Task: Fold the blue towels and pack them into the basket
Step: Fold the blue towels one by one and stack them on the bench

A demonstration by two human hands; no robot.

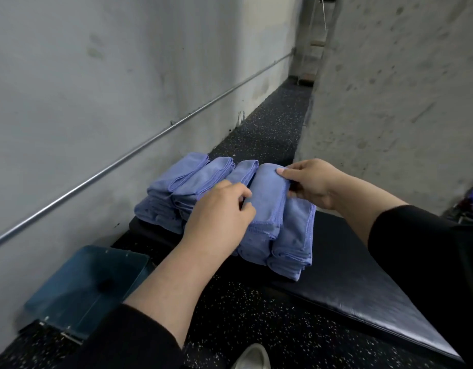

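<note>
i hold a folded blue towel [267, 201] on top of the stacks of folded blue towels [192, 182], which sit in a row on the far end of a black padded bench [363, 275], reaching its left edge. my left hand [219, 211] curls round the towel's near left side, and my right hand [310, 182] pinches its far right edge between thumb and fingers. left of the bench, a blue bin [86, 288] stands on the speckled floor [256, 315] by the grey wall [97, 89]. my shoe [252, 358] shows at the bottom.
</note>
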